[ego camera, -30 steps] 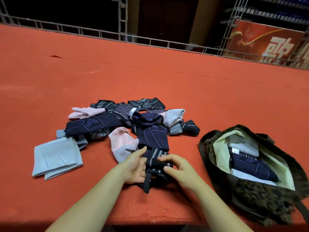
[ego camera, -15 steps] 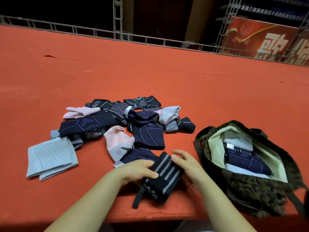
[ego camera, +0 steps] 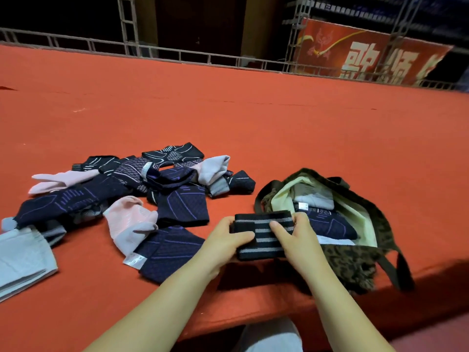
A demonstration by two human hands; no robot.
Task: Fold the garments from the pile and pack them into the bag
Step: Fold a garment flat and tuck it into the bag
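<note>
A folded black garment with grey stripes is held above the table between both hands, just left of the bag. My left hand grips its left end with the thumb on top. My right hand grips its right end. The leopard-print bag lies open at the right, with a pale yellow lining and folded navy and grey garments inside. The pile of garments, navy, black, pink and grey, lies to the left on the red table.
A folded navy garment with a white label lies by my left forearm. A folded light grey garment is at the far left. The red table's front edge runs close below. A metal railing and red banner stand behind.
Both hands lifted the striped garment off the table, turned it level and carried it right toward the bag. The view shifted, so pile and bag sit differently in frame.
</note>
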